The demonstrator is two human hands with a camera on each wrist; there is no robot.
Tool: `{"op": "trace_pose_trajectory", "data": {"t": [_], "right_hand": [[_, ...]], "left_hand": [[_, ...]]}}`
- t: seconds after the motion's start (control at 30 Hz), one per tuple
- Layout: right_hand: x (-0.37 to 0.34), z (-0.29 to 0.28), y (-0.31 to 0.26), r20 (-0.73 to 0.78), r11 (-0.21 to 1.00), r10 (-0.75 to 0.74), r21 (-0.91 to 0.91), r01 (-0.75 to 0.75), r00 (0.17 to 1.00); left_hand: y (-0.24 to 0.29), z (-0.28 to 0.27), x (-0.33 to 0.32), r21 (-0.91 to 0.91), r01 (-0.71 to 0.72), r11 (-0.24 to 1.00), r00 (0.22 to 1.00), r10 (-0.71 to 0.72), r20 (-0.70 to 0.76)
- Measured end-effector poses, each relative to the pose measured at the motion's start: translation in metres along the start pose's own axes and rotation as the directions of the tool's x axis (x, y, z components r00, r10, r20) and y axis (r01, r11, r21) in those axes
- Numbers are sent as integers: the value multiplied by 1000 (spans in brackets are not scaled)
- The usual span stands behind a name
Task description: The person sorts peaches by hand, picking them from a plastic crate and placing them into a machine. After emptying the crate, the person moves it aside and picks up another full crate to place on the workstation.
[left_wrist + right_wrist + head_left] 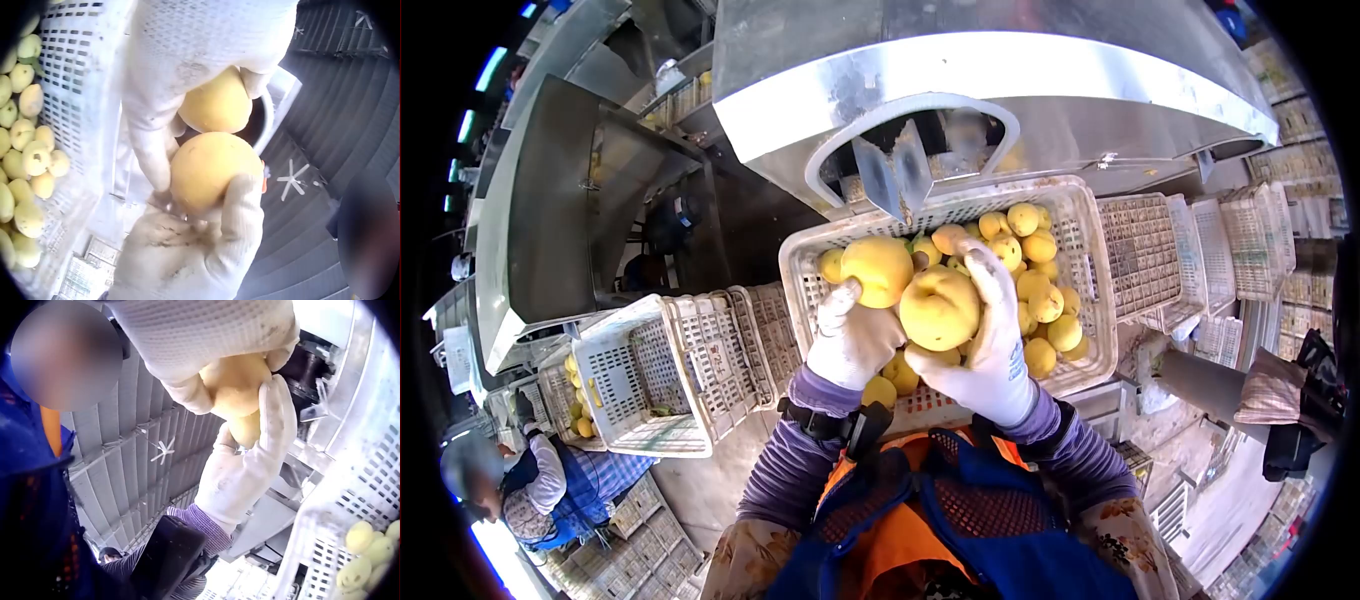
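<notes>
Both hands wear white gloves and are raised over a white plastic crate (797,275) of smaller-looking yellow peaches (1040,300). My left hand (855,335) grips one yellow peach (877,268), its thumb along the near side. In my right hand (997,355) is a second yellow peach (940,310), held between thumb and fingers with its crease facing up. The two peaches are side by side and overlap in the head view. From the left wrist, the left hand's peach (219,103) shows partly behind its fingers, above the right hand's peach (215,169).
A metal machine (1000,80) with an opening and bent flaps (895,170) stands just beyond the crate. Stacked crates (1140,250) line the right; more crates (650,370) lie left. Another person (550,490) is at the lower left. A grey post (1200,385) stands right.
</notes>
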State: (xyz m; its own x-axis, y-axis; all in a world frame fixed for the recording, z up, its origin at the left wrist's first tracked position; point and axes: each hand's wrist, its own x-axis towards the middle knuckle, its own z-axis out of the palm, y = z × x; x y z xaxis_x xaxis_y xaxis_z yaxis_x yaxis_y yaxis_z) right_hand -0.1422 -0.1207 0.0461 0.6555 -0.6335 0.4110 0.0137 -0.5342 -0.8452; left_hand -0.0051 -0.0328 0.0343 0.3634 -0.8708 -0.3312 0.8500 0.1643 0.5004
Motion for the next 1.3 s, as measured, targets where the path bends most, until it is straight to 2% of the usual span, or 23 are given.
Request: {"op": "trace_pose_trajectory", "data": {"t": [0.1,0.13,0.17,0.23,0.3,0.37,0.5,0.57,0.63,0.67,0.7,0.77,0.83,0.9,0.93,0.97,1.0,1.03,1.07,1.1,1.17,1.23,1.3], "right_hand": [[24,8,-1,-86,997,-75,-26,73,993],[35,17,-1,-150,999,-45,18,48,988],[48,24,1,-208,998,-11,63,25,978],[83,49,35,-247,979,-47,-204,-5,968],[96,80,91,-116,893,66,-436,-111,991],[99,95,104,-205,869,-65,-493,-45,977],[112,102,102,-215,853,50,-499,-154,975],[132,100,100,-173,852,44,-508,-127,984],[141,85,97,-95,839,-8,-542,-45,995],[140,74,79,-89,942,48,-327,-75,995],[139,63,61,-83,989,103,-94,-111,991],[99,43,34,24,992,-96,-75,97,995],[65,51,26,208,992,-85,112,62,974],[62,45,27,103,999,26,38,-30,994],[68,50,41,-8,995,-49,-89,48,999],[77,61,61,-108,969,-136,-221,110,985],[91,74,77,-176,936,-136,-345,68,975],[108,88,94,-130,879,-59,-477,-11,990],[125,99,114,-104,839,-49,-544,-16,993],[139,98,108,-57,836,20,-547,-48,998],[149,88,99,9,798,9,-603,-1,1000],[133,65,90,-149,950,-119,-306,69,982],[92,25,87,-132,928,-94,-370,39,987]], "left_hand": [[18,24,1,75,-142,987,988,146,-54],[24,14,5,-2,-189,982,982,189,18],[35,12,8,88,-244,966,969,238,73],[32,-17,16,156,-250,956,963,263,-65],[29,-34,9,172,-147,974,976,171,-134],[28,-41,0,289,-105,952,981,148,-130],[25,-49,1,450,-167,877,956,256,-144],[24,-48,10,769,-323,551,865,502,3],[24,-44,14,918,-369,147,760,616,207],[21,-40,15,929,-335,157,746,646,160],[22,-35,16,945,-326,36,722,655,224],[23,-26,19,934,-293,-203,661,663,351],[17,-23,22,867,-364,-339,643,582,498],[8,-18,27,848,-399,-349,556,643,526],[9,-14,20,867,-332,-371,621,606,497],[1,-27,19,912,-348,-217,670,622,404],[-5,-36,20,941,-304,-146,705,630,325],[-14,-47,21,966,-250,-68,738,632,235],[-29,-63,25,972,-195,-129,754,615,233],[-41,-72,28,967,-127,-221,770,593,236],[-61,-87,37,988,29,-149,858,512,52],[-76,-95,48,957,207,-202,910,398,-113],[-88,-99,62,922,299,-247,939,248,-238]]}}
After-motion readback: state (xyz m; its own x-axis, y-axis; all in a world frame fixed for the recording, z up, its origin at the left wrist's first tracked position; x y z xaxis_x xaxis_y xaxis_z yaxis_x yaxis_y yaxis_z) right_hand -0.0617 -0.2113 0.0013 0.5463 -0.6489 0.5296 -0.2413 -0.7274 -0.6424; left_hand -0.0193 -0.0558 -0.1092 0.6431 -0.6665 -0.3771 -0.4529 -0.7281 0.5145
